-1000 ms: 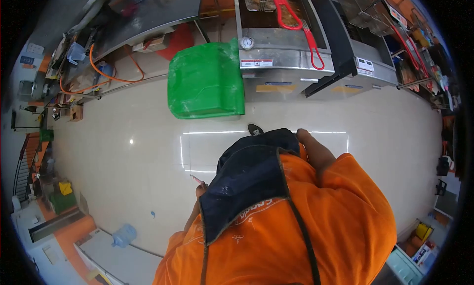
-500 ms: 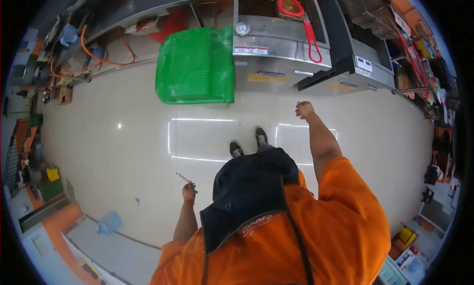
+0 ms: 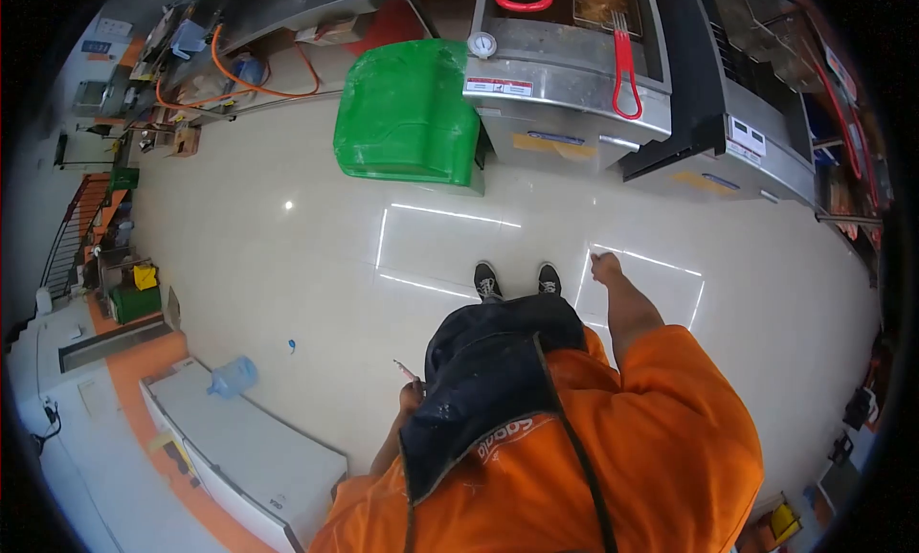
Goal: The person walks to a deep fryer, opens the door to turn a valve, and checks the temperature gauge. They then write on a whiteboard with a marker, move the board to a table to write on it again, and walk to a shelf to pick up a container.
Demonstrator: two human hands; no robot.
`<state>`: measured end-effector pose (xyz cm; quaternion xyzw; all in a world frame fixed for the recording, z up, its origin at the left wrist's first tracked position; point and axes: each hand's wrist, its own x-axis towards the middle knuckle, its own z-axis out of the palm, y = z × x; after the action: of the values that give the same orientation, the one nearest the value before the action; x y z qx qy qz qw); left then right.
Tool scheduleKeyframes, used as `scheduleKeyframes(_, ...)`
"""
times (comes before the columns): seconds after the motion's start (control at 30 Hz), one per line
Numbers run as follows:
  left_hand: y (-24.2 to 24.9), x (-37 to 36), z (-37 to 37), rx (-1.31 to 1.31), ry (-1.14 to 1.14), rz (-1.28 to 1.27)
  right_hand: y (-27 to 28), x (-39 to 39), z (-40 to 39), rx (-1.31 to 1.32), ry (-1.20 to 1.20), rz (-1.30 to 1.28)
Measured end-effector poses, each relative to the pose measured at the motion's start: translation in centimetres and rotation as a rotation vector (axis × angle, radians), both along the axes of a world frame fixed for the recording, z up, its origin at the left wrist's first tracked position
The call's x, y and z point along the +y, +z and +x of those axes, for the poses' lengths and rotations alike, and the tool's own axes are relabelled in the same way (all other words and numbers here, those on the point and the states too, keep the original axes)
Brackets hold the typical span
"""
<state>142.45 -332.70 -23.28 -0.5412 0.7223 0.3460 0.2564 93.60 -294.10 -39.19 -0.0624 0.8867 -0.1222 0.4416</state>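
Note:
I look straight down my orange shirt and dark apron [image 3: 498, 390] at a pale tiled floor. My left hand [image 3: 413, 394] hangs at my side, closed around a thin pink stick-like object [image 3: 405, 370] that points away from me. My right hand [image 3: 606, 267] is stretched forward and down over the floor, its fingers loosely curled with nothing in them. My two black shoes [image 3: 517, 281] stand side by side just left of that hand.
A green bin [image 3: 407, 112] stands ahead beside a steel fryer [image 3: 565, 84] with red-handled baskets [image 3: 624, 69]. More steel equipment [image 3: 747, 141] runs to the right. An orange hose [image 3: 239, 79] lies under a counter at upper left. A water jug [image 3: 233, 376] sits by a white cabinet [image 3: 249, 457].
My right arm has dropped from reaching toward the fryer to a lower point over the floor. My feet have come together. My left hand has pulled in against the apron.

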Motion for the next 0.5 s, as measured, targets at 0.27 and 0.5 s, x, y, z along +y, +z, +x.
scheduleKeyframes(0.27, 4.3, 2.3, -6.4, 0.218, 0.211, -0.006, 5.5, 2.2, -0.8, -0.127, -0.062, -0.03)
scheduleKeyframes(0.5, 1.8, 1.5, -7.2, 0.252, 0.084, -0.066, 7.7, 0.9, -2.4, -0.327, 0.002, -0.16)
